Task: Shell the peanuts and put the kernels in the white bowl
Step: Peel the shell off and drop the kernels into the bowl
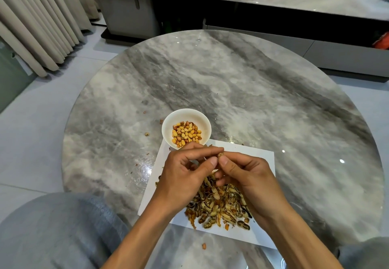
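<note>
1. A round marble bench is seen, with its far half and right side left bare up to the rim.
2. A white paper sheet is laid on the near part, its near corner close to the bench edge.
3. A heap of peanut shells is spread on the sheet, under the wrists.
4. The white bowl, touching the sheet's far left corner, is partly filled with kernels.
5. A peanut is pinched between the curled fingers of the left hand and the right hand, just near of the bowl.
</note>
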Motion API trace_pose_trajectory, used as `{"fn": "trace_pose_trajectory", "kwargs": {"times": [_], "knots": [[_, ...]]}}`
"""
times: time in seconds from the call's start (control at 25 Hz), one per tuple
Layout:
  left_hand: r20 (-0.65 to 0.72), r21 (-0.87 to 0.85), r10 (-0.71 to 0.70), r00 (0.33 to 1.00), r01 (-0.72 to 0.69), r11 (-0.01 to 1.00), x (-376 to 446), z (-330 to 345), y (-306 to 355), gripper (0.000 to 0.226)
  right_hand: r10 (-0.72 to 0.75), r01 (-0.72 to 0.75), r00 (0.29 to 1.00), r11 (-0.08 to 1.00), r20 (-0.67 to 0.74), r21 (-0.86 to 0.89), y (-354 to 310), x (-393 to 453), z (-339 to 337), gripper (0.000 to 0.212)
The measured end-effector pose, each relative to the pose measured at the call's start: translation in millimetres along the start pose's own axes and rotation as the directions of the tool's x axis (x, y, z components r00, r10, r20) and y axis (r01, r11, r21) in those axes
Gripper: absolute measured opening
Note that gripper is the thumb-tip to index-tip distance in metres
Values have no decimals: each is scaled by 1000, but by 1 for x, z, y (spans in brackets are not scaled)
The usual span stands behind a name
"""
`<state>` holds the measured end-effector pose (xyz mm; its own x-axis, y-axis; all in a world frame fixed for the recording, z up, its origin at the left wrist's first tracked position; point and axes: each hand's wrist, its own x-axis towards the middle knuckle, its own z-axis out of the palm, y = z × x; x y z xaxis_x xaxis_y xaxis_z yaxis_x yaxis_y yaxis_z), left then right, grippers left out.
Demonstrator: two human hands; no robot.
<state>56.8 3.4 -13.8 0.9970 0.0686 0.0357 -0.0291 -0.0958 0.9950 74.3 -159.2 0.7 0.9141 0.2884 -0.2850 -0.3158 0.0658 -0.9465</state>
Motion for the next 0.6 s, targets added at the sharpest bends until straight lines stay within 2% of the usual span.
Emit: {"fn": "trace_pose_trajectory", "kwargs": {"times": [0.12, 0.2, 0.28, 0.44, 0.6], "knots": [[-12, -7, 29, 1000, -29, 1000, 1, 0, -2, 22, 26, -27, 997, 1000, 75, 14, -2, -1, -3, 23], [9, -41, 17, 1000, -16, 999, 2, 0, -2, 21, 8, -7, 997, 1000, 73, -10, -3, -2, -5, 22], [40, -77, -16, 999, 19, 997, 1, -1, -1, 21, -13, 15, 999, 999, 38, -35, -3, -2, -5, 21], [35, -261, -201, 979, 203, 944, -5, 9, 2, 24, -64, 61, 997, 997, -47, -50, 2, -2, 3, 17], [-42, -293, -220, 975, 198, 935, -9, 22, 1, 24, -78, 80, 982, 997, -174, 0, 7, -5, 14, 25]]}}
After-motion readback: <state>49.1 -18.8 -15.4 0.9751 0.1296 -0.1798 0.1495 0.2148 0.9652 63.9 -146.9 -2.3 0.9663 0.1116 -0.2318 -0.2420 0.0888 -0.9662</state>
